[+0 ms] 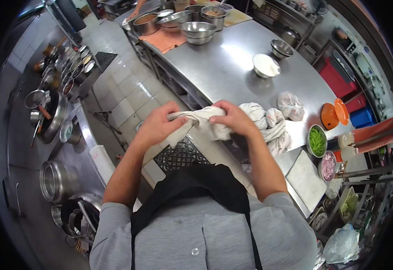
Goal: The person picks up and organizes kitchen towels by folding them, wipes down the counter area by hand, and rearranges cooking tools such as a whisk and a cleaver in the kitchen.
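Note:
A white cloth (198, 118) is stretched between my two hands, in front of my chest and above the floor. My left hand (161, 123) grips one end, thumb on top. The other end, bunched and hanging down, is held by my right hand (231, 118). Just right of that hand, more crumpled white cloths (272, 126) lie at the edge of the steel table (210, 67). Beside them sits a knotted clear plastic bag (290, 105) with unclear contents.
Metal bowls (198, 32) and pots stand at the table's far end. A bowl of white contents (266, 65), an orange container (329, 116) and a bowl of green vegetable strips (317, 141) stand rightward. Left is a stove counter with a wok (56, 118). Another person's arm (137, 8) shows beyond.

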Available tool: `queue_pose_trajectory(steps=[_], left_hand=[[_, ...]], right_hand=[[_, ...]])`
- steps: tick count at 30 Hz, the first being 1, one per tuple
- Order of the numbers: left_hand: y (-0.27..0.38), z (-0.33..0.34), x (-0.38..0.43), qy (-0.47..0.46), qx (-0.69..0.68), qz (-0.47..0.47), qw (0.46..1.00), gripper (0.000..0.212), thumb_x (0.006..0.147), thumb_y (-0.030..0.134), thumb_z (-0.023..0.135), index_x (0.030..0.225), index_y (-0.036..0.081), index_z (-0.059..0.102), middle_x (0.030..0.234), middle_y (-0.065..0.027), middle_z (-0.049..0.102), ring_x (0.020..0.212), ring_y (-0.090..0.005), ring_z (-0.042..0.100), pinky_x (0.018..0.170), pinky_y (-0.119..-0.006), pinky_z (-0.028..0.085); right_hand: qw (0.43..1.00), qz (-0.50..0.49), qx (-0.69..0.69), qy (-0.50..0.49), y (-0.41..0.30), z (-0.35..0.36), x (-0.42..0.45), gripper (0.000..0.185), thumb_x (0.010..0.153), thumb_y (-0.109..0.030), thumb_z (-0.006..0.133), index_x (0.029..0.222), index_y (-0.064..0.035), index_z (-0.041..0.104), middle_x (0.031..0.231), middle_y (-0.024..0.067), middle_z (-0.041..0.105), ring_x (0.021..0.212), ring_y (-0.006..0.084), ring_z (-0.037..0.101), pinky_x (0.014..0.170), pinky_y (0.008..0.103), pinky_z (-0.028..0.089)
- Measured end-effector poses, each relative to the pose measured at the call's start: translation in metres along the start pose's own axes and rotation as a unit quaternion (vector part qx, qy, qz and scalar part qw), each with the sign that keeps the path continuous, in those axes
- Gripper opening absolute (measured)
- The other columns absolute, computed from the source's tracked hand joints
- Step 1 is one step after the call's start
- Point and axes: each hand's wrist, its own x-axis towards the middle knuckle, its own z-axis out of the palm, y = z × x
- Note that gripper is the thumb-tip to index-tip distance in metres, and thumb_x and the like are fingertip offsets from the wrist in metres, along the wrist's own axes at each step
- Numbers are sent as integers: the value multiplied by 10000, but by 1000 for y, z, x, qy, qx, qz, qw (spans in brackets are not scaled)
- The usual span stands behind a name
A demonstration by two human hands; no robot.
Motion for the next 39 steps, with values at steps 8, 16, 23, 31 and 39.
queue_pose_trajectory(steps=[8,16,23,31,39], left_hand=[[-22,-57,-20,117,220,135,959,271,869,190,757,1088,44,695,1015,-161,675,1036,-392,633,957,-479,508],[10,-73,41,44,293,36,954,309,877,348,678,934,59,770,904,-227,732,909,-421,718,823,-522,565],[12,-120,61,33,375,-55,925,370,901,379,660,914,27,772,875,-254,723,877,-447,707,813,-520,557],[42,-161,68,91,388,-181,899,418,945,386,635,1034,3,778,920,-253,743,894,-412,732,831,-498,563],[57,-192,71,99,302,-266,910,424,945,379,614,1059,5,779,958,-224,759,907,-380,740,851,-466,572]], right_hand=[[997,-20,-72,-30,-21,-8,48,419,918,-279,804,1243,-43,684,1094,43,720,988,150,643,896,311,518],[960,-256,-86,-72,-28,76,111,456,903,-312,790,1261,-48,693,1080,114,736,1035,243,675,959,369,505],[964,-196,-42,-174,-36,107,175,418,943,-206,729,1319,-41,655,1174,68,715,1119,158,645,997,335,497],[927,-318,-178,-94,-65,102,209,548,867,-243,730,1369,-61,606,1289,199,674,1197,349,659,1004,425,523],[954,-289,-4,-76,-62,90,235,574,913,-316,771,1386,-47,585,1123,183,719,1083,334,710,955,425,545]])
